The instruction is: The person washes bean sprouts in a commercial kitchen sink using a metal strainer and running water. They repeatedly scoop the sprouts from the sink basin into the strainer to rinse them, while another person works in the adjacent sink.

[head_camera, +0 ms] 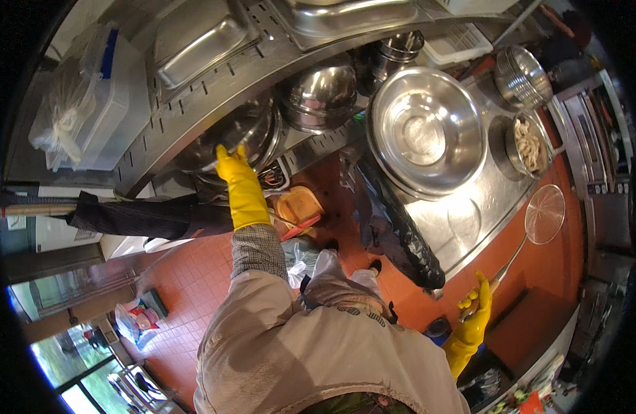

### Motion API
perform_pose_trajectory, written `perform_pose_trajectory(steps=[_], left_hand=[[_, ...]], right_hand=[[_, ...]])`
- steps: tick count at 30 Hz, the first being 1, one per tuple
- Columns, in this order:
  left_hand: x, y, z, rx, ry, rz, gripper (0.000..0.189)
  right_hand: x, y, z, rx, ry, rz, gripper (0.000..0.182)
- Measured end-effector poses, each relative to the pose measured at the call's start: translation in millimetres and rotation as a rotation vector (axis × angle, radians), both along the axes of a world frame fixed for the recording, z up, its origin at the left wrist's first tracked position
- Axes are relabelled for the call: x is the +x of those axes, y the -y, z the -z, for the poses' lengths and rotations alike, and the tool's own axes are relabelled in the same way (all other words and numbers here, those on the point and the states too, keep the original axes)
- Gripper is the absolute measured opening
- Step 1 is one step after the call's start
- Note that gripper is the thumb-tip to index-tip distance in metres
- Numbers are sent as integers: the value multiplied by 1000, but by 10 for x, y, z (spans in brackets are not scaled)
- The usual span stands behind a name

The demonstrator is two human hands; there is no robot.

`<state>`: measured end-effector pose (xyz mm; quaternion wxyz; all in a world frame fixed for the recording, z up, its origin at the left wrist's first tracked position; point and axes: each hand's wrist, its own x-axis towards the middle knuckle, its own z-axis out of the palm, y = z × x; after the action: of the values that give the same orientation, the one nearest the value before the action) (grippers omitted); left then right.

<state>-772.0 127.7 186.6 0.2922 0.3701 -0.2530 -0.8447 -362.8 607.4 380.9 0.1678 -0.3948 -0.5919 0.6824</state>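
Observation:
My left hand, in a yellow rubber glove, reaches to the rim of a stack of large steel bowls on the lower shelf; its fingertips lie at the metal, and whether they grip it is unclear. In my right hand, also gloved in yellow, is the handle of a wire-mesh skimmer, its round head held out beyond the steel table. A wide steel basin sits on that table. Beyond it a steel pot holds pale food pieces, beside a stack of steel bowls.
A slotted steel shelf carries steel pans and a clear plastic bin. A black plastic bag hangs at the table's edge. An orange container is below my left forearm. Far right, a person stands near the equipment.

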Motion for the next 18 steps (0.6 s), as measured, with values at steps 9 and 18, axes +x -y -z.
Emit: perform_pose_trajectory(steps=[9, 18], left_hand=[[503, 138, -693, 160, -42, 280, 54], [1890, 206, -506, -769, 21, 389, 33]], right_hand=[[46, 37, -140, -140, 10, 190, 39], [740, -510, -87, -300, -91, 254, 33]])
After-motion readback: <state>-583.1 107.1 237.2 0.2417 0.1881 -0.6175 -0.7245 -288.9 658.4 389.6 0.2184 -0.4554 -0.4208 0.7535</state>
